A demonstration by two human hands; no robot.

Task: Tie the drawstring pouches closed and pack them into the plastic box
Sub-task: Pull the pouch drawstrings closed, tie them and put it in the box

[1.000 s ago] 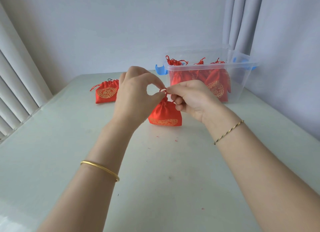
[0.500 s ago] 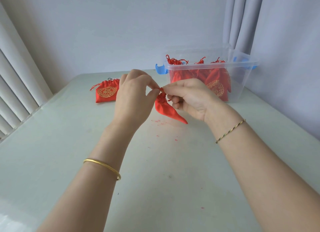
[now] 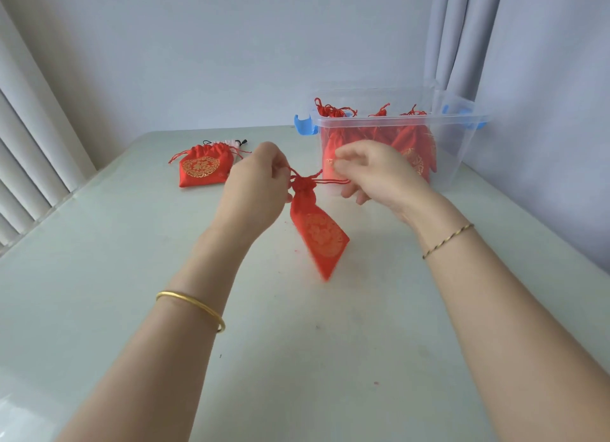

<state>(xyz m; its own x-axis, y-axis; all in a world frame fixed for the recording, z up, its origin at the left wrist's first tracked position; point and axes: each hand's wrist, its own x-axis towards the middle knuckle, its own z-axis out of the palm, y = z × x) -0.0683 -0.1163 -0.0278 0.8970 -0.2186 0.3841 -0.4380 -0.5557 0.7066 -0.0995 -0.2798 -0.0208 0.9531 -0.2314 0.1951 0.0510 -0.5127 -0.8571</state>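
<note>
We see the red drawstring pouch [image 3: 318, 233] up between the two hands, over the middle of the pale glossy table [image 3: 132, 276]. Its gathered neck sits far and high. Its long axis slants down toward us and a little right, with one bottom corner pointing nearest. That low end is blurred, so we can't tell if it touches the table. The fabric is shiny satin, flat and roughly rectangular, with a round gold pattern on its face.

The left hand [image 3: 260, 180] has its fingers curled, pinching the thin red drawstring [image 3: 333, 181] just left of the neck. The right hand [image 3: 379, 174] is blurred. Its fingers are bent and the cord runs taut into them on the right side.

Far right stands the clear plastic box [image 3: 462, 151] with blue latches [image 3: 305, 126], a box with straight walls. Inside it, more red pouches [image 3: 412, 151] stand packed with their knotted cords poking up. Far left, another red pouch [image 3: 203, 167] lies flat on the table with its gold emblem up and its mouth only loosely gathered.

There is a smooth gold bangle [image 3: 194, 304] on the left wrist and a thin twisted bracelet [image 3: 447, 240] on the right.
</note>
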